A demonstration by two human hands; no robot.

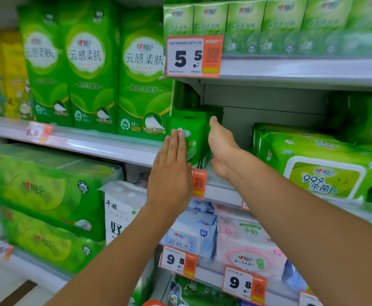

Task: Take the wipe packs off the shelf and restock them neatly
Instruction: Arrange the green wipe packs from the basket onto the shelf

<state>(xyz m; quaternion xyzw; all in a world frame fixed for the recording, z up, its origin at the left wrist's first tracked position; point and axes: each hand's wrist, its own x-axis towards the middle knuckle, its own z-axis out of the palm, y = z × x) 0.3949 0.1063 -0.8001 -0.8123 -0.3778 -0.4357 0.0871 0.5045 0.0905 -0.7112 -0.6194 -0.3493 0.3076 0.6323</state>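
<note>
Several small green wipe packs (192, 133) stand upright at the left end of the middle shelf (222, 191). My left hand (169, 173) lies flat with straight fingers against the front face of the packs. My right hand (221, 146) reaches in along their right side, thumb up, its fingers hidden behind the packs. To the right, large green wipe packs (317, 164) lie stacked on the same shelf, with a bare gap of shelf between them and the small packs.
Tall green tissue packs (92, 69) fill the shelf to the left. Green tissue boxes (246, 25) line the shelf above, with a 5.5 price tag (194, 56). Blue and pink wipe packs (220, 241) sit on the shelf below, behind 9.8 tags.
</note>
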